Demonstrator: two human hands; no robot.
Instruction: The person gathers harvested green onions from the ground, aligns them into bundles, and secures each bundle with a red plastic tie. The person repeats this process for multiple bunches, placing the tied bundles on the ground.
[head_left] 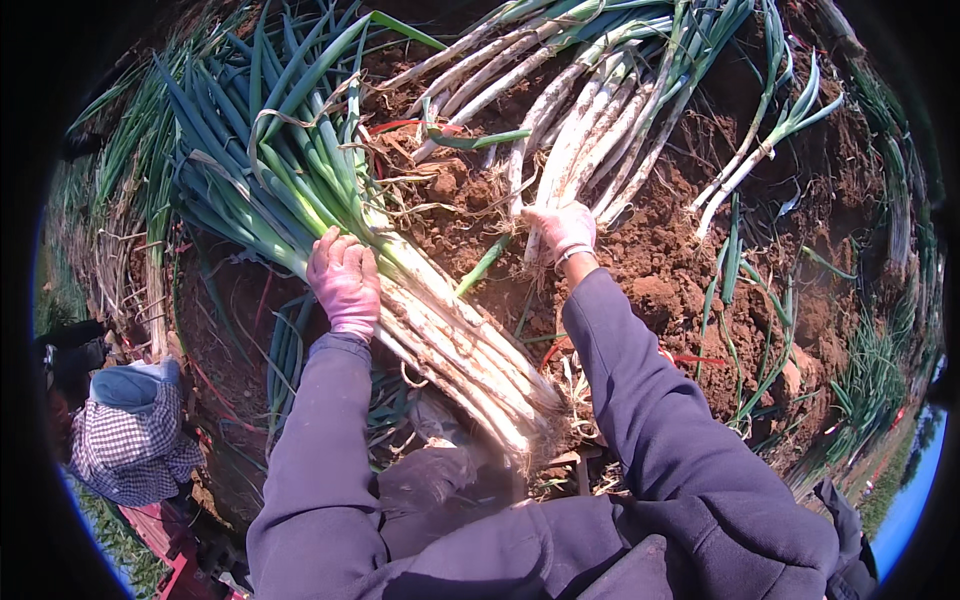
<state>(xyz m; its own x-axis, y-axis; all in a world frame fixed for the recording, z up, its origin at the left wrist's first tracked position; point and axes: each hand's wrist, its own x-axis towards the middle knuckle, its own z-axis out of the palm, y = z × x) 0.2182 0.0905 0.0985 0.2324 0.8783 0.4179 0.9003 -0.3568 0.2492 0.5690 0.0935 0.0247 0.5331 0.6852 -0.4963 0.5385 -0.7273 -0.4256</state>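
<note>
A: Start with the left hand. Found?
B: Yes, at nine o'clock from centre, gloved in pink. Laid over the big bundle of long onions, fingers close together and bent across the pale shafts. Cannot tell how firmly gripped underneath.
A: Trace that bundle.
B: Slanting from green leaves at half past ten, past the centre, down to a root end at five.
A: Now the right hand.
B: At two o'clock, also in pink, closed in a fist at the root ends of the second bunch. Fanned out at one o'clock over reddish soil, with leaves toward the rim.
A: Look further out.
B: At two, beyond the bunch: two loose onions, nearly side by side. At half past three, a thin red strip on the ground. At eight, a person in a checked shirt.
A: Check for writing.
B: At half past seven, on the red equipment: too small and blurred to tell.
</note>
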